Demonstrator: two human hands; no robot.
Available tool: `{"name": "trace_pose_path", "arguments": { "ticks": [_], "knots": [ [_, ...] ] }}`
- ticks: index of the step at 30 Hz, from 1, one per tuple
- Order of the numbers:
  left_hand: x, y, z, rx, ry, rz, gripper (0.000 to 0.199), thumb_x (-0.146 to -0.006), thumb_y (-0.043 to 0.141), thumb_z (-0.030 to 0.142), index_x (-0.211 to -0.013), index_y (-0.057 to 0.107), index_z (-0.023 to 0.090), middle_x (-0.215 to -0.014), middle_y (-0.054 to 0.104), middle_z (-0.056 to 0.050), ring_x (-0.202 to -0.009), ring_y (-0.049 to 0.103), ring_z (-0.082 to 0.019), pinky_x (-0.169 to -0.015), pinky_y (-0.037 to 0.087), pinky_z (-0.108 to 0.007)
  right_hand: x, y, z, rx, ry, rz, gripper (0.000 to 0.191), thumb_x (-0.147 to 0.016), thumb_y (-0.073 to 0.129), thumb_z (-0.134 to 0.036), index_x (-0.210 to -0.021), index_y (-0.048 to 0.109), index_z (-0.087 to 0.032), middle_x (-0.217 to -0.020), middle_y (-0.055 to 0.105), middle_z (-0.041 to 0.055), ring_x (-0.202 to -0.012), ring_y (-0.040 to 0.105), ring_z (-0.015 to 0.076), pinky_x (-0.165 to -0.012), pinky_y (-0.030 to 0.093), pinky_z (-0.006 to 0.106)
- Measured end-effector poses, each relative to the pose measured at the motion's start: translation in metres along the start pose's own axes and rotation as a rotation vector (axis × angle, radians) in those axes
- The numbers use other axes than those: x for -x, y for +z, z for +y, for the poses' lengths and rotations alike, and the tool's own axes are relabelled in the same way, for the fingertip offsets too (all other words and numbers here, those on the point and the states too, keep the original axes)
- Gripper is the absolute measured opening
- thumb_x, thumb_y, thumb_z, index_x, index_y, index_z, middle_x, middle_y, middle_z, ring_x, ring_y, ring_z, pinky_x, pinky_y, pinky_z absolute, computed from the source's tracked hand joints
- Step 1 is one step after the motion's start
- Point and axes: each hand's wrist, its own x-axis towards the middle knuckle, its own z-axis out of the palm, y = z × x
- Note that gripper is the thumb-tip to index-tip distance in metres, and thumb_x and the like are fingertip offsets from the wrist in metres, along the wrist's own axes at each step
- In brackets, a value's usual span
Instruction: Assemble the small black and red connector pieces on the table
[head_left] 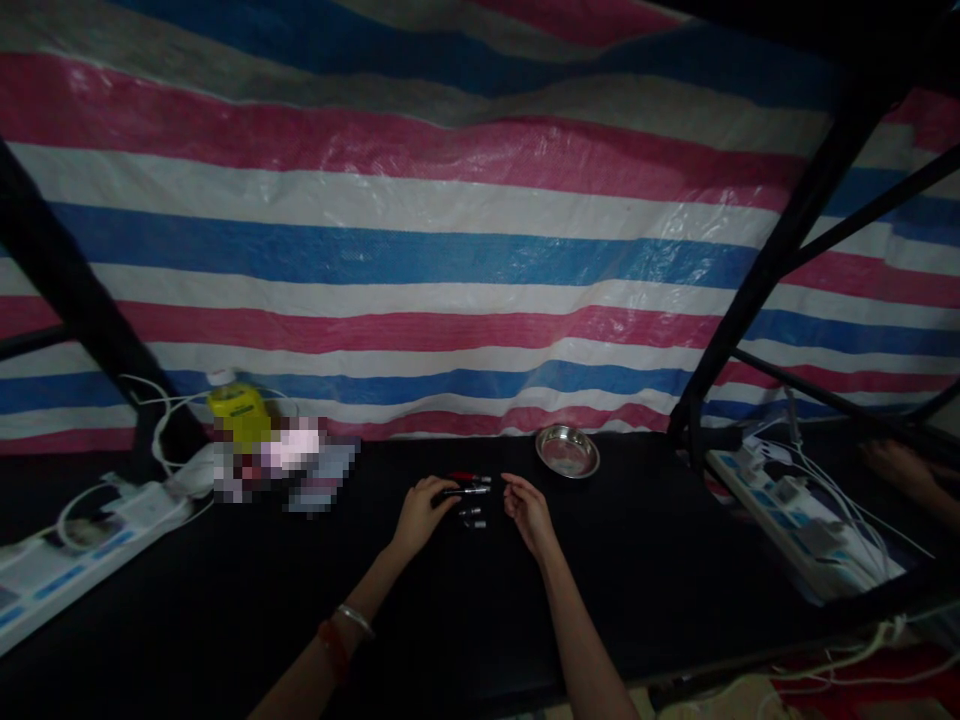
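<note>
A slim dark rod with a silver end (475, 490) lies between the thumb and fingers of my left hand (421, 515), just above the black table. Just behind it is a similar slim piece with a red body (463, 477) and silver end. Two small silver metal pieces (475, 524) rest on the table in front of the rod. To the right, my right hand (529, 512) hovers beside the silver ends, fingers loosely bent and apart, nothing visible in them. What exactly these small parts are is too dim to tell.
A round metal dish (568, 452) stands behind my right hand. At left are a yellow bottle (241, 412), blurred-out items and a white power strip (97, 560). Another power strip (806, 525) with cables lies at right, near another person's hand (896, 468). A striped sheet (420, 255) hangs behind.
</note>
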Motion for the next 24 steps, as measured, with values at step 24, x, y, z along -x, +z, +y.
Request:
{"name": "trace_pose_path", "arguments": {
  "ticks": [24],
  "knots": [
    [0.004, 0.013, -0.02, -0.119, 0.028, 0.108, 0.023, -0.078, 0.055, 0.041, -0.09, 0.069, 0.026, -0.09, 0.057, -0.004, -0.089, 0.054, -0.019, -0.084, 0.043, -0.036, 0.013, 0.0, 0.004, 1.324, -0.427, 0.003, 0.022, -0.08, 0.055, -0.017, -0.092, 0.071, -0.026, -0.077, 0.061, 0.004, -0.08, 0.049, 0.0193, -0.073, 0.036, 0.029]
  ]
}}
